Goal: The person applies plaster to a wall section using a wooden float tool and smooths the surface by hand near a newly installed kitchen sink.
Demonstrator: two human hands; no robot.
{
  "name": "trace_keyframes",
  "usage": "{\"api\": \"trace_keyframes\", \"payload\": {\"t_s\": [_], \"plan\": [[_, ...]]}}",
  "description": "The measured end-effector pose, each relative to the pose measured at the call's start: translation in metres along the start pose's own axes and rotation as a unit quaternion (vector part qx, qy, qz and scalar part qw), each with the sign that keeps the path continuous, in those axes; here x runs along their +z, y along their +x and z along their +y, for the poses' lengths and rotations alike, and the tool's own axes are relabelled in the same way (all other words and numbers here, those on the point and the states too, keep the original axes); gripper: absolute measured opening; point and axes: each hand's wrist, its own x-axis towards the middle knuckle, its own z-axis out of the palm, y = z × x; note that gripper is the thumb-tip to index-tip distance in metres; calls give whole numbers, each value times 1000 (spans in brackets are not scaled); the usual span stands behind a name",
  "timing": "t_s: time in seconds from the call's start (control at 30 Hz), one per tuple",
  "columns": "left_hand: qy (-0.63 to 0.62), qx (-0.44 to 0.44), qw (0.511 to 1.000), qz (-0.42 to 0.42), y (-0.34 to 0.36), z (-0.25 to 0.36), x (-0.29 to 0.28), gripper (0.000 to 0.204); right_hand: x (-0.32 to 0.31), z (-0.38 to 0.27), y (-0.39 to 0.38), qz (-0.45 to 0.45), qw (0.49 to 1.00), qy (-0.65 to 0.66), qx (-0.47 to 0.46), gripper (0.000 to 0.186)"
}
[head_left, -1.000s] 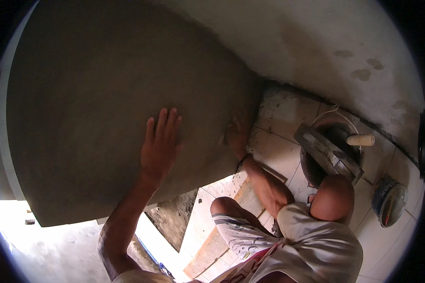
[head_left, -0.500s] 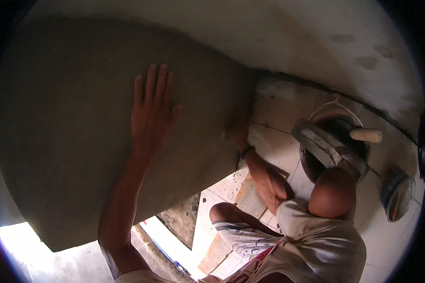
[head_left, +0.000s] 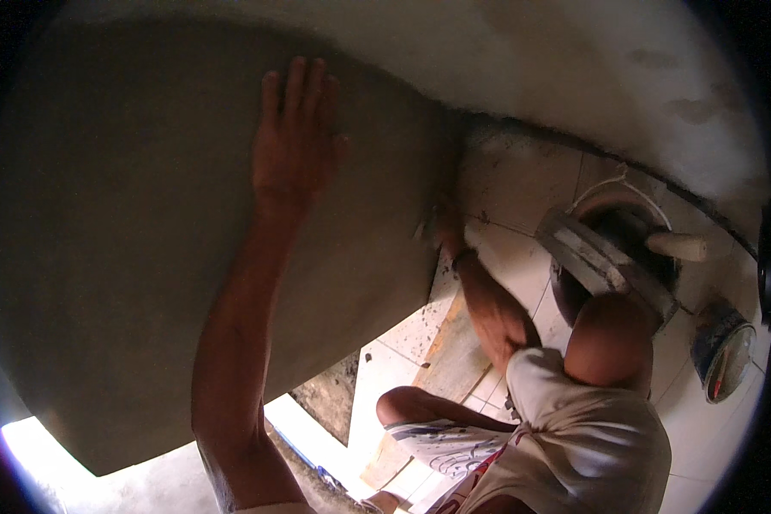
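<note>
My left hand (head_left: pixel 295 141) lies flat on a broad grey cement-coloured surface (head_left: pixel 146 231), fingers stretched toward its upper edge. Close to the right edge of that surface, my right hand (head_left: pixel 447 224) appears dark and blurred, with a dark band on its wrist. A small pale sliver shows beside its fingers, too indistinct to name. Shadow hides how these fingers are bent.
On the tiled floor (head_left: pixel 510 257), a dark bucket (head_left: pixel 570 295) has a wooden board-like tool (head_left: pixel 578 253) across its rim and a pale cylindrical handle (head_left: pixel 677 246). A smaller container (head_left: pixel 715 351) lies tilted at right. Planks (head_left: pixel 454 360) lie near my knee. A pale wall (head_left: pixel 522 60) rises behind.
My left hand has slid up the grey surface and slightly to the right. The right hand has shifted a little up along the edge. The whole view has also moved slightly.
</note>
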Motion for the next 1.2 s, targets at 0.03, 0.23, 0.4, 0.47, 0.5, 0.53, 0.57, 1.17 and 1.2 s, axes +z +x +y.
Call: {"api": "trace_keyframes", "payload": {"t_s": [0.03, 0.23, 0.4, 0.47, 0.5, 0.53, 0.57, 1.17, 1.2], "plan": [[12, -8, 1000, -12, 4, 0, 1, 69, 11, 5, -18, 9, 998, -63, -3, 38], [31, -11, 999, 3, -3, -2, 6, 68, 32, -68, 2, -52, 962, -164, -210, 26], [43, -7, 999, 25, 2, 2, 2, 67, -3, -43, 104, -86, 962, -166, -199, 22], [45, -11, 999, 22, 1, 1, 5, 67, -10, -45, 121, -59, 953, -211, -208, 26], [48, -13, 998, 23, 1, 2, 4, 67, -14, -43, 132, -39, 953, -222, -203, 29], [52, -14, 998, 27, 3, 2, 1, 67, -13, -35, 147, -11, 961, -209, -180, 32], [53, -14, 998, 33, 6, 3, -2, 67, -18, -25, 154, 6, 966, -190, -174, 34], [53, -99, 990, 91, -16, -39, 2, 67, 46, -172, 63, -16, 984, -58, -167, 38], [29, -109, 991, 69, -8, -41, -22, 66, 44, -186, 61, 3, 975, -81, -207, 37]]}}
